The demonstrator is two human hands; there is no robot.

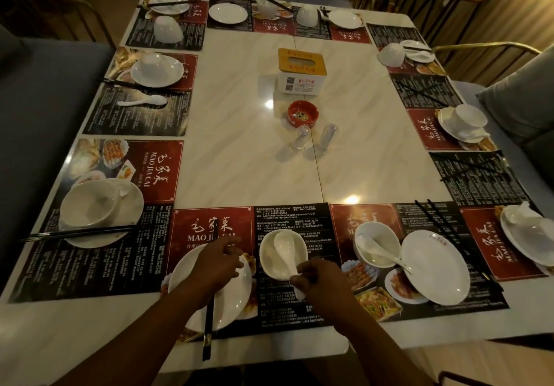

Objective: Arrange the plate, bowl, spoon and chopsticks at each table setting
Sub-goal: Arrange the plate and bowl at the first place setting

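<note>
At the near setting a white plate [236, 298] lies on a dark placemat. Over it my left hand [214, 261] grips a pair of black chopsticks [208, 331], which point toward me past the plate's near rim. Right of the plate stands a white bowl [266, 261] with a white spoon [284, 253] in it. My right hand [319, 279] pinches the spoon's handle at the bowl's near rim.
A second bowl with a spoon [376, 249] and a tilted plate [434, 267] sit to the right, with chopsticks [440, 226] beyond them. More settings ring the marble table [239, 160]. In the middle are a tissue box [298, 70], a red ashtray [301, 112] and two clear holders [299, 139].
</note>
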